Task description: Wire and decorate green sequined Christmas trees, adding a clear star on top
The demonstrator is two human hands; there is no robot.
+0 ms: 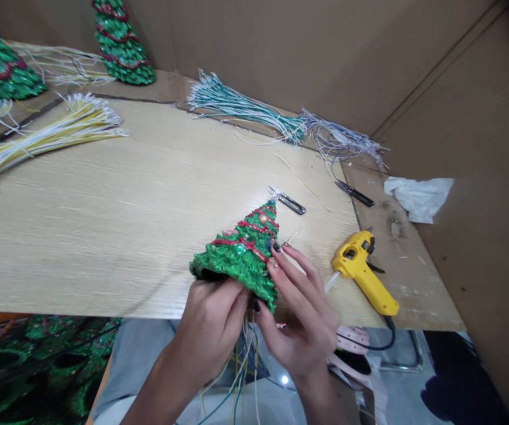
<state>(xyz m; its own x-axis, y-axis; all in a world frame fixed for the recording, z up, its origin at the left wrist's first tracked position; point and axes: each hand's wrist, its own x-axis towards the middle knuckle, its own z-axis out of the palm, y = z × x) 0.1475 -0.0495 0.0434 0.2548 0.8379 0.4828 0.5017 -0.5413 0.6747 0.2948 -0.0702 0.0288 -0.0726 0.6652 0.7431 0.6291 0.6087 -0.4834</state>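
Note:
A small green Christmas tree figure (241, 254) with red garlands and bead-like ornaments lies tilted, its tip pointing up and right. Its hollow base faces me. My left hand (214, 319) is closed at this opening, with its fingertips inside and out of sight; what they pinch is hidden. My right hand (301, 301) grips the tree's right side, thumb at the base rim and fingers along the slope. White, yellow and green wires (248, 348) hang below the base between my hands. Thread snips (290, 202) lie just beyond the tip.
A yellow glue gun (365, 271) lies at right, near black-handled snips (355, 193) and white tissue (420, 198). Wire bundles (250, 106) and yellow-white wires (51, 139) line the back and left. Larger trees (124, 47) stand behind. Cardboard walls (325, 53) enclose the table.

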